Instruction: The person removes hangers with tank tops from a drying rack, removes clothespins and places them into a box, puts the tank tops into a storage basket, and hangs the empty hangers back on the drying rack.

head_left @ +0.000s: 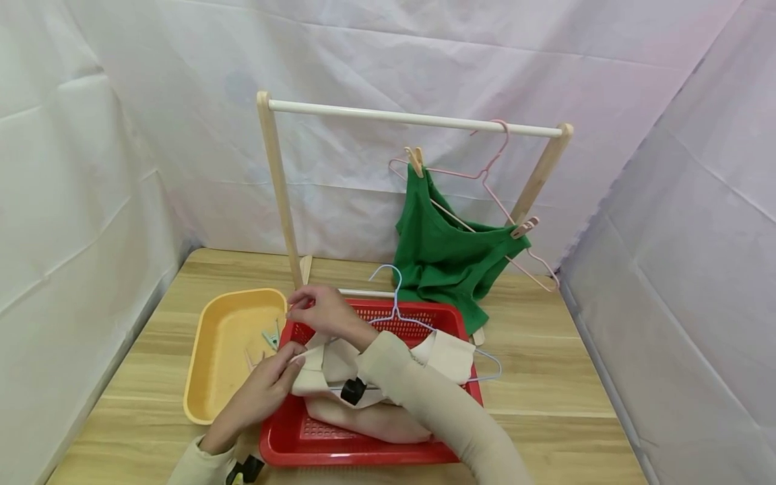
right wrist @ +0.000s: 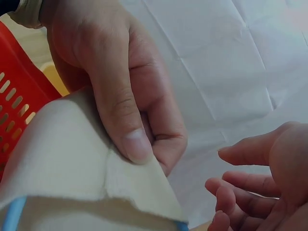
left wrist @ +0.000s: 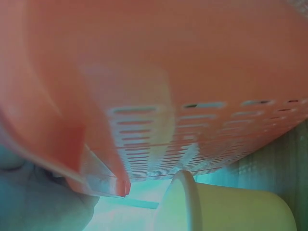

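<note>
A cream garment (head_left: 364, 419) lies over the red basket (head_left: 364, 459) with a light blue hanger (head_left: 396, 296) through it, hook upward. My left hand (head_left: 267, 389) pinches the cloth of its left shoulder between thumb and fingers, seen closely in the right wrist view, where the left thumb presses on the cream fabric (right wrist: 62, 149). Just above it, my right hand (head_left: 327, 311) is held in the air, fingers loosely bent and apart, nothing in them; its fingers (right wrist: 250, 192) show beside the cloth. The left wrist view mostly holds the basket's slotted wall (left wrist: 144, 62).
Left of the basket stands a yellow tray (head_left: 192, 377) with a pale green clothespin (head_left: 271, 339) and pink ones inside. Behind, a rack with a white bar (head_left: 364, 113) bears a pink hanger (head_left: 498, 151); a green top (head_left: 442, 236) is pinned to it with two clothespins.
</note>
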{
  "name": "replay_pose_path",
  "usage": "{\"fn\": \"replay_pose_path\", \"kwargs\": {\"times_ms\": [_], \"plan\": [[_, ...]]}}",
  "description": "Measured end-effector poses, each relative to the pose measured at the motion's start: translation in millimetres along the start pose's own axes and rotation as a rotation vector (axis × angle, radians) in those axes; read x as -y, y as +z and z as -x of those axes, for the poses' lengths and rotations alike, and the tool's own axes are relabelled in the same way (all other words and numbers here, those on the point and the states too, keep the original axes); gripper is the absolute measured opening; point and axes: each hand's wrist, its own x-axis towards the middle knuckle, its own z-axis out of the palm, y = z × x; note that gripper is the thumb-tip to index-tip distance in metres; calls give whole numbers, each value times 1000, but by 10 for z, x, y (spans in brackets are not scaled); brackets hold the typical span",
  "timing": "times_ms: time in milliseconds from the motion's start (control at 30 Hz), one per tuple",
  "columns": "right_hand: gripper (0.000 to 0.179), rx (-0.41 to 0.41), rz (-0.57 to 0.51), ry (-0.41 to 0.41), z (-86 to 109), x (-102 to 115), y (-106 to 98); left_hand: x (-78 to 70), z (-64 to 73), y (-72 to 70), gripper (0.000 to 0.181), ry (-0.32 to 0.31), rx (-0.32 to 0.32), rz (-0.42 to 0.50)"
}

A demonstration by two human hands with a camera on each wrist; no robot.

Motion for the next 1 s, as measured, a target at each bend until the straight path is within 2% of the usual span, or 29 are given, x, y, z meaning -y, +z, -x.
{"fn": "replay_pose_path", "kwargs": {"times_ms": [133,467,700,1000], "plan": [[22,-16,-7,-34,58,-24,-74,5,-2,-14,10,2,4,5],[21,-29,-51,-81,268,-147,-294,-13,-15,-27,9,-54,45,51],[16,-60,-98,-50,426,-243,-511,-14,-17,-23,10,-72,53,76],[15,-118,-106,-66,620,-433,-844,-28,-12,-21,10,-74,64,106]]}}
